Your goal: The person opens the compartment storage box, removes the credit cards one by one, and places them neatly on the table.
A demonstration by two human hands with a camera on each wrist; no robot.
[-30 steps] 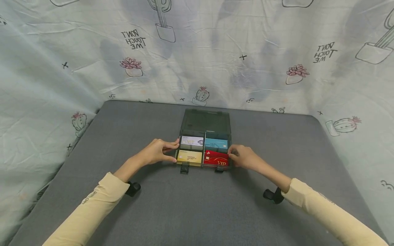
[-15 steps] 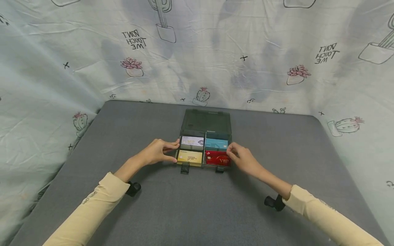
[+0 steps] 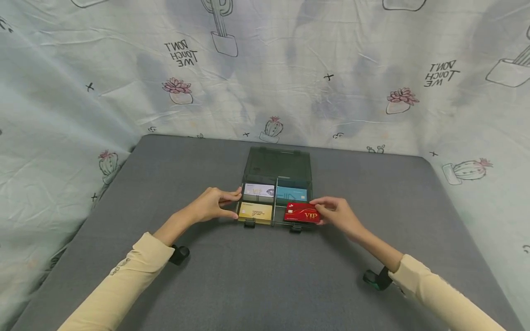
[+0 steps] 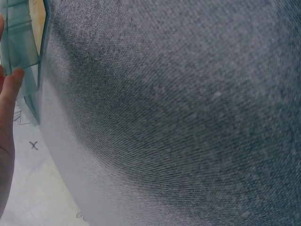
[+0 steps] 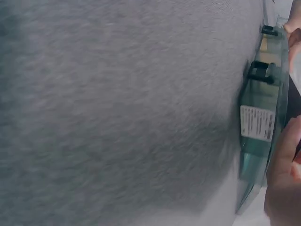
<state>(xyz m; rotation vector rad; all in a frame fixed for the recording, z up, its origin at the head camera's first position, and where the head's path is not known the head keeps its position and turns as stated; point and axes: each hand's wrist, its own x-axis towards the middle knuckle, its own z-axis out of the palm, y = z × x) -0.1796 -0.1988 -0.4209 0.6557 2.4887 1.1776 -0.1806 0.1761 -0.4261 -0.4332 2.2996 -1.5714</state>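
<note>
A clear dark-tinted box [image 3: 276, 224] lies with its lid [image 3: 277, 164] raised at the back, its inside split into four compartments. My left hand [image 3: 209, 204] touches its left side, thumb near the front corner and fingertips farther back. My right hand [image 3: 337, 214] pinches the right end of a red VIP card [image 3: 299, 212] between thumb and fingers. That card sits over the front-right compartment and overhangs the right wall. A gold card [image 3: 255, 211] lies front left, a white card [image 3: 258, 190] back left, a blue card [image 3: 291, 193] back right.
Everything stands on a grey cloth-covered table [image 3: 265, 280]. A pale printed curtain [image 3: 323, 101] hangs behind and beside it. Two latches [image 3: 296, 228] stick out at the box's front. A barcode label [image 5: 257, 123] shows on the box in the right wrist view.
The red card has come out of the front-right compartment and moved right with my right hand, which now pinches it. My left hand and the box have stayed in place.
</note>
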